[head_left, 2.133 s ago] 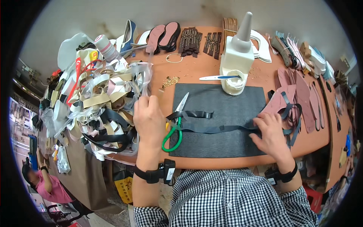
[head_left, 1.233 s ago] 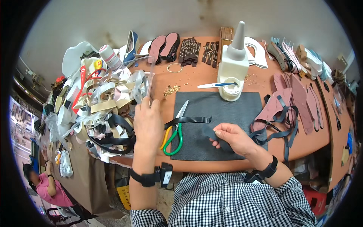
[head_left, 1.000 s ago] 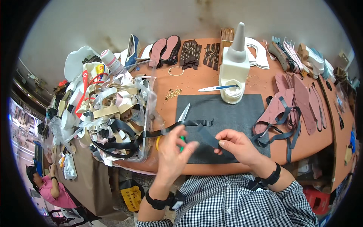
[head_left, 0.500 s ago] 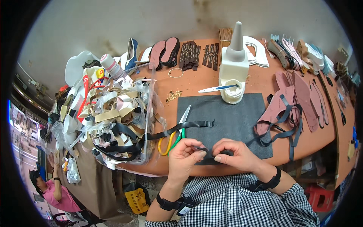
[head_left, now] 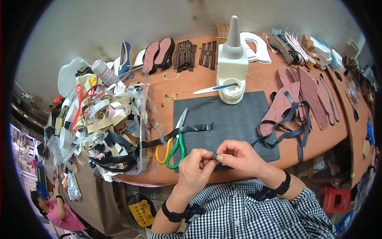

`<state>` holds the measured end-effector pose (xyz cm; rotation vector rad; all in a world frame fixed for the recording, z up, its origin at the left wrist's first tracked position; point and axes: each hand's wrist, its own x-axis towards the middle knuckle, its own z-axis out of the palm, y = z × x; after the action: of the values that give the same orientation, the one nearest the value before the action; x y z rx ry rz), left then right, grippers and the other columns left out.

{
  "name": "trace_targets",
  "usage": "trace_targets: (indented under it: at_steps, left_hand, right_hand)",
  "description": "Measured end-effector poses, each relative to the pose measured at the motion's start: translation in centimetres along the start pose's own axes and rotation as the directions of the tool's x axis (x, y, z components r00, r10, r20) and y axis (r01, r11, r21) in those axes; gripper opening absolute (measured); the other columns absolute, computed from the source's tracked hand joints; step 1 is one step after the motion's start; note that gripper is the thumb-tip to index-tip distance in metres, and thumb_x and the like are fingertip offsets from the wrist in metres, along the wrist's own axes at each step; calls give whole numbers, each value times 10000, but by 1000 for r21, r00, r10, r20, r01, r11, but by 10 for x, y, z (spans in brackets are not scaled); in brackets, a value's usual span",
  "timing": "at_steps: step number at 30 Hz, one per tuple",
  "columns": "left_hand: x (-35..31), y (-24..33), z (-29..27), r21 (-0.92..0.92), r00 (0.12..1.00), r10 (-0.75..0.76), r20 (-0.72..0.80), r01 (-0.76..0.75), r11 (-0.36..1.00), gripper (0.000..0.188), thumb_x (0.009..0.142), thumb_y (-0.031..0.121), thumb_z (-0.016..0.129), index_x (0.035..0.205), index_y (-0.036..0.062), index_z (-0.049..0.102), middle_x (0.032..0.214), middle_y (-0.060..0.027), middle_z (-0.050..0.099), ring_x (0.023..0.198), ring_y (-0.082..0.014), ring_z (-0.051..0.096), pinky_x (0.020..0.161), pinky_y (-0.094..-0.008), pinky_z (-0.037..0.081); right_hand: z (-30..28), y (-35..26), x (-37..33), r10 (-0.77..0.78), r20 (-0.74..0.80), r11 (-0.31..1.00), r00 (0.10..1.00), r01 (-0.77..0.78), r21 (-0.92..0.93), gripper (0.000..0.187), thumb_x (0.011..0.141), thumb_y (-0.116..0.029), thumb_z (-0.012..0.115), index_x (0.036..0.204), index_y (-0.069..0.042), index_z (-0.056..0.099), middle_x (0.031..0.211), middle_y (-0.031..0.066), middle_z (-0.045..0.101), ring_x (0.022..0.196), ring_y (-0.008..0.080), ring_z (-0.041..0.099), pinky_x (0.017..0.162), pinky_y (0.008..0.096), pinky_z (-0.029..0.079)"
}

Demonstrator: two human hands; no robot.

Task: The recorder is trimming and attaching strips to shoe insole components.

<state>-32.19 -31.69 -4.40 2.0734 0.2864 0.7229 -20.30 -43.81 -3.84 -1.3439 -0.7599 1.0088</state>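
"Orange-brown tabletop (head_left: 187, 81) beyond both hands. What's on it, biggest first?"

"Left of the left hand, a clear bin (head_left: 143, 115) heaped with strap scraps. Under and beyond the hands, a dark mat (head_left: 238, 119). Straight out past the right hand, a white container (head_left: 232, 67) with a cone on top."

"And the smaller stuff?"

"Pink cut pieces (head_left: 274, 115) lie beyond and right of the right hand, with dark strap loops (head_left: 307, 127) over them. Ahead of the left hand, a black strap (head_left: 195, 128) runs sideways from the bin, its free end pointing right. It crosses the scissors (head_left: 181, 140), whose blades point away from the hands."

"The hands themselves?"

"Nearly touching. Left hand (head_left: 193, 169) and right hand (head_left: 243, 157) both have thumb and fingers pinched on a dark strip (head_left: 215, 157)."

"Which way does that lie?"

"It's right between the fingertips, but only a short bit shows, so I can't tell its long axis, or whether it joins the loops."
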Motion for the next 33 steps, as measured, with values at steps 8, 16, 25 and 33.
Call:
trace_targets:
  at_steps: [8,16,25,33]
  left_hand:
    - [-5,2,7,51,996,84,9,-85,995,255,631,-53,666,831,18,525,811,-69,523,606,-117,474,520,-219,397]
    - [-9,-9,5,-591,949,-275,151,310,745,289,655,-91,675,873,-4,506,924,-83,509,761,-130,552,701,-238,475]
    - [-3,-3,3,-559,944,-260,202,330,761,123,732,-116,595,817,-37,555,921,-116,574,810,-152,582,738,-258,489]
    - [-7,-12,4,-726,935,-343,89,297,620,147,769,-92,552,889,-10,533,878,-104,569,697,-129,559,649,-233,482]
  right_hand:
    - [2,23,4,-62,-115,985,991,80,152,113,820,-98,558,854,9,554,735,-5,545,681,45,491,585,198,415]
    - [-1,18,5,-22,58,980,998,10,199,124,814,-122,589,836,0,581,730,7,556,695,68,505,616,206,411]
    - [-10,28,5,108,136,821,985,-165,547,114,805,-104,616,843,2,597,783,38,590,707,99,552,653,219,462]
    - [-15,24,5,73,176,721,982,-174,670,100,883,-108,506,927,-19,500,989,111,565,854,153,563,751,277,493]
